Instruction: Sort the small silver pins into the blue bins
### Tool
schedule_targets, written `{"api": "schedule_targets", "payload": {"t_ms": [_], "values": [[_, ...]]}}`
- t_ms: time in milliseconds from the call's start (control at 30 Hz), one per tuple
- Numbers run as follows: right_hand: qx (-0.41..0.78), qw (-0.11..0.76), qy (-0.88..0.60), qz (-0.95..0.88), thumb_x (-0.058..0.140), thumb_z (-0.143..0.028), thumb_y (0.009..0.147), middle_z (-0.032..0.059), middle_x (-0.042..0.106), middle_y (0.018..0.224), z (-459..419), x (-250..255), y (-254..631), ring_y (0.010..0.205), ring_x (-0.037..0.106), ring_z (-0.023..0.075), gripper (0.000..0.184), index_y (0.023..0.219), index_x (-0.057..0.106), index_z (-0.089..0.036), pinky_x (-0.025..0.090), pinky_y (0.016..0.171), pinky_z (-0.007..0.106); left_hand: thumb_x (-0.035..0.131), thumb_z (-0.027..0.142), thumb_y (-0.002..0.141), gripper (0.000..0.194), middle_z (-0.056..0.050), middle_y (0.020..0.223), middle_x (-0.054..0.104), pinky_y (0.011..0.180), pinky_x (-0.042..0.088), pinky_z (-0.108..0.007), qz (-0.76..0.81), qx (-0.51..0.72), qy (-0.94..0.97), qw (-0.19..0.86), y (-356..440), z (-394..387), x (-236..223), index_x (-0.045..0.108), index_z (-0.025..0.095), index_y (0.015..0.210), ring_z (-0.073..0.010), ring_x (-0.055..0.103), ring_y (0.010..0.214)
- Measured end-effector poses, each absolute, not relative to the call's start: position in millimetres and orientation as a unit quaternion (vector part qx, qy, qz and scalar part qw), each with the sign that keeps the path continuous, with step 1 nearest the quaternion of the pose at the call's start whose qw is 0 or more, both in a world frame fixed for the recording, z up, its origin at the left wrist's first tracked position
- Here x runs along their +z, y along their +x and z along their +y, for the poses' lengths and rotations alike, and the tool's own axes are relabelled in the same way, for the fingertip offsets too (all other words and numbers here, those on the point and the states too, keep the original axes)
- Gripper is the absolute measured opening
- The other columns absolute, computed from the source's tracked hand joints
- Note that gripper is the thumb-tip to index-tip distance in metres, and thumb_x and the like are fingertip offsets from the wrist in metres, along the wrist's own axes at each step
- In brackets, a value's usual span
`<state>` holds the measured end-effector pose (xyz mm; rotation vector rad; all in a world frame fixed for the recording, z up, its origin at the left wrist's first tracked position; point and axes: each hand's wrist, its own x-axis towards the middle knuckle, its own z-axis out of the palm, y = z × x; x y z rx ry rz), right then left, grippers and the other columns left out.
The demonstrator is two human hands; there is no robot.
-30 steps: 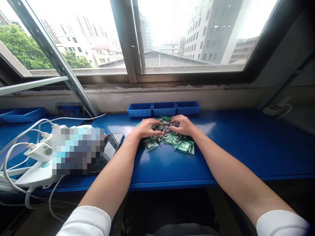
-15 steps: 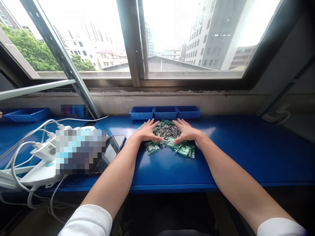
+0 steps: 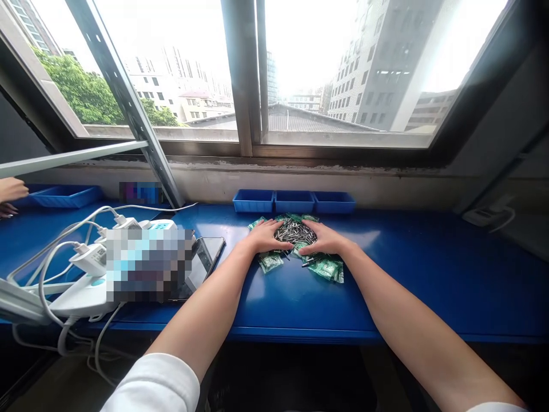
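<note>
A heap of small metal pieces like screws (image 3: 295,233) lies on the blue tabletop (image 3: 291,303). Green-printed clear packets (image 3: 326,268) stick out around and under it, and another packet (image 3: 270,261) sits at its near left. My left hand (image 3: 268,236) curves around the heap's left side, fingers spread and thumb apart. On the opposite side my right hand (image 3: 325,237) mirrors it, thumb toward the middle, fingers apart. Both hands rest against the edges of the heap and hide parts of it. Neither hand grips a piece.
Three blue bins (image 3: 294,201) line the wall behind the heap. At left are a white power strip (image 3: 81,297) with plugs and cables, and a dark phone (image 3: 206,257). Farther left, another person's hand (image 3: 12,190) is near a blue tray (image 3: 66,197).
My hands have drawn slightly closer together around the heap. The camera view has shifted a little, and more of the other person's hand shows at the left edge.
</note>
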<state>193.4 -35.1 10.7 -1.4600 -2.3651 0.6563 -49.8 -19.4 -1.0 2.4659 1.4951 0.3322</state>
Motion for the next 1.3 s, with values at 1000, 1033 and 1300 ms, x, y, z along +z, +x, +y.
{"api": "schedule_targets", "payload": {"t_ms": [1000,1033,1300], "values": [[0.111,0.436,-0.520,-0.726,0.061,-0.036,0.072,0.0012,0.068,0.076,-31.9,-0.1,178.2,0.058,0.055,0.0149,0.021,0.085,0.065,-0.021,0.045,0.061,0.029,0.058,0.026,0.075,0.018,-0.001,0.088,0.062,0.072,0.049,-0.029,0.461,0.423,0.749,0.220,-21.1,-26.4,1.2,0.054,0.019,0.091,-0.0159,0.058,0.078],[0.110,0.445,-0.523,-0.718,0.060,-0.036,0.072,0.0013,0.067,0.075,-32.0,0.2,178.6,0.059,0.055,0.0151,0.020,0.083,0.065,-0.021,0.044,0.061,0.028,0.058,0.024,0.073,0.018,0.000,0.086,0.062,0.071,0.049,-0.029,0.460,0.434,0.737,0.239,-22.2,-25.3,0.6,0.054,0.019,0.089,-0.0153,0.058,0.077],[0.123,0.454,-0.531,-0.705,0.058,-0.036,0.074,0.0027,0.067,0.075,-30.7,-0.6,181.6,0.065,0.058,0.0163,0.019,0.081,0.064,-0.020,0.044,0.062,0.028,0.054,0.013,0.065,0.019,-0.001,0.091,0.063,0.073,0.048,-0.027,0.455,0.420,0.755,0.215,-24.2,-26.2,1.5,0.062,0.018,0.082,-0.0159,0.059,0.081]]}}
